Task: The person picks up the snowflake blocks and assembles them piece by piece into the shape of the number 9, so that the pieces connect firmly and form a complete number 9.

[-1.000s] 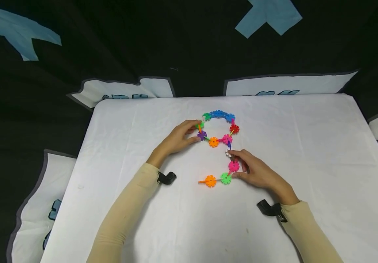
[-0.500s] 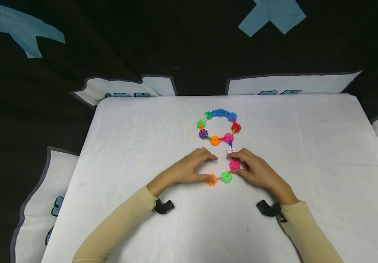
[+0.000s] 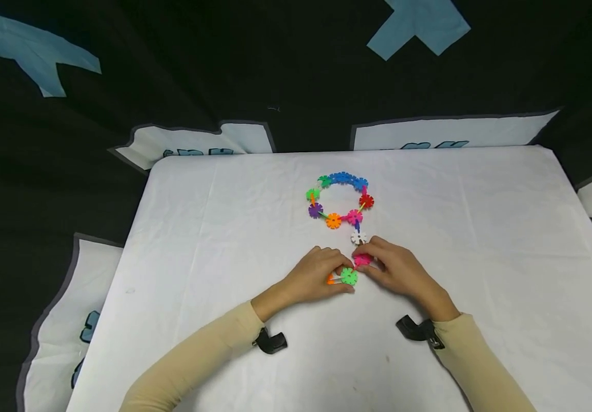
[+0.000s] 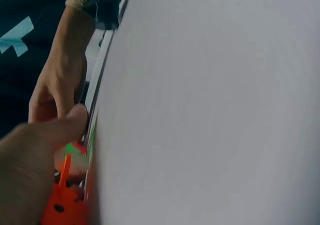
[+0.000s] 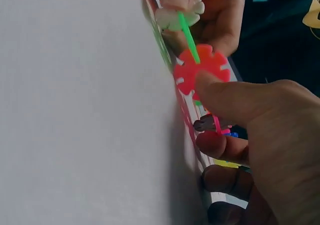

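A chain of notched plastic snowflake discs lies on the white table. Toward its near end, my left hand (image 3: 312,277) has thumb and fingers around the green disc (image 3: 349,276), with an orange disc (image 3: 330,279) partly hidden under the palm. My right hand (image 3: 398,274) pinches the pink disc (image 3: 362,260); its thumb presses the face of that pink disc (image 5: 202,70) in the right wrist view. A white disc (image 3: 358,237) joins on above. In the left wrist view an orange disc (image 4: 62,205) shows below the left thumb.
Farther off, more discs form a closed ring, including a purple disc (image 3: 316,210), a red disc (image 3: 366,201) and several blue discs (image 3: 344,178). The white tabletop (image 3: 254,194) ends at a dark curtain (image 3: 296,74). Black wrist cameras sit on both sleeves.
My left hand has left the ring's left side and come down to the near end of the chain. My right hand has shifted slightly down. The green and orange discs have moved slightly left.
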Demonstrator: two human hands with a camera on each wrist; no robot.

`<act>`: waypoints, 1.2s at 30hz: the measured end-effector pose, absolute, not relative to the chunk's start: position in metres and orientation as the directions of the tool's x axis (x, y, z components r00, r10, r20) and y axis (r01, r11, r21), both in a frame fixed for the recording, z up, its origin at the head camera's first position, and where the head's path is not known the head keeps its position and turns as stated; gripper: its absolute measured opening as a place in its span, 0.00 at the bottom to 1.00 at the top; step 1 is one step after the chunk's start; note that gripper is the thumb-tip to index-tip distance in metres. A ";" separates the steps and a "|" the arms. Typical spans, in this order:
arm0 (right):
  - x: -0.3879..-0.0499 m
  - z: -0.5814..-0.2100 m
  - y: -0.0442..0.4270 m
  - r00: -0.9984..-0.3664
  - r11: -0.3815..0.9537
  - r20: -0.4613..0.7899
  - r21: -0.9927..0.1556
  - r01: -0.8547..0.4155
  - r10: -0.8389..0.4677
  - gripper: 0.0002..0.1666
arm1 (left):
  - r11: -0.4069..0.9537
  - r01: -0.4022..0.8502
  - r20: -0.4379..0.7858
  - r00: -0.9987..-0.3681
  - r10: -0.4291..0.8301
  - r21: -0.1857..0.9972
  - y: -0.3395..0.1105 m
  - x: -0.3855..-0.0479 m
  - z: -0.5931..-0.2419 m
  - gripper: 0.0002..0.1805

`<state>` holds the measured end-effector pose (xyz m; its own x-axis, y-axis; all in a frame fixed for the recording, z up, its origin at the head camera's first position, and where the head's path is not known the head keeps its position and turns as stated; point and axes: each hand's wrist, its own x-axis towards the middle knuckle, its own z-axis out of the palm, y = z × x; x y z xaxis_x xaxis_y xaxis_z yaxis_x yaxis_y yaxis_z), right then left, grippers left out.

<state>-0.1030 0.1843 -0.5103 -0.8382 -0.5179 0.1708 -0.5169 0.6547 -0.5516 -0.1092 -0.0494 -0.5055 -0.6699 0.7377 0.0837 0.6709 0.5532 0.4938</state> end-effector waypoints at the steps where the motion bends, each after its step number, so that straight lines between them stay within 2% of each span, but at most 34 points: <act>1: -0.103 -0.511 0.184 -0.833 0.654 0.188 -0.539 -0.531 -0.520 0.16 | 0.556 0.676 0.102 -0.675 0.731 0.483 -0.048 -0.108 -0.506 0.23; 7: -0.103 -0.515 0.182 -0.806 0.636 0.270 -0.505 -0.584 -0.526 0.11 | 0.544 0.669 0.180 -0.699 0.692 0.507 -0.048 -0.107 -0.513 0.21; 11: -0.102 -0.512 0.180 -0.807 0.605 0.276 -0.548 -0.578 -0.522 0.10 | 0.506 0.669 0.209 -0.692 0.691 0.544 -0.051 -0.107 -0.515 0.20; 15: -0.104 -0.514 0.181 -0.822 0.552 0.258 -0.635 -0.541 -0.509 0.10 | 0.486 0.658 0.211 -0.693 0.689 0.575 -0.053 -0.108 -0.517 0.21; 20: -0.110 -0.519 0.189 -0.838 0.399 0.264 -0.785 -0.474 -0.477 0.12 | 0.474 0.628 0.204 -0.709 0.675 0.617 -0.055 -0.108 -0.518 0.23; 23: -0.113 -0.519 0.193 -0.851 0.344 0.265 -0.829 -0.442 -0.454 0.15 | 0.472 0.607 0.209 -0.728 0.653 0.640 -0.055 -0.107 -0.518 0.24; 32: -0.111 -0.517 0.195 -0.849 0.456 0.161 -0.785 -0.419 -0.503 0.25 | 0.514 0.575 0.210 -0.770 0.602 0.637 -0.049 -0.103 -0.518 0.21; 36: -0.110 -0.513 0.190 -0.841 0.495 0.160 -0.745 -0.447 -0.517 0.26 | 0.525 0.554 0.183 -0.780 0.599 0.647 -0.049 -0.102 -0.516 0.22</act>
<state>-0.1097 0.1901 -0.5131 -0.8407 -0.5172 0.1603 -0.4468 0.4954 -0.7449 -0.1018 -0.0487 -0.5163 -0.7800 0.5985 0.1826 0.5539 0.5246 0.6465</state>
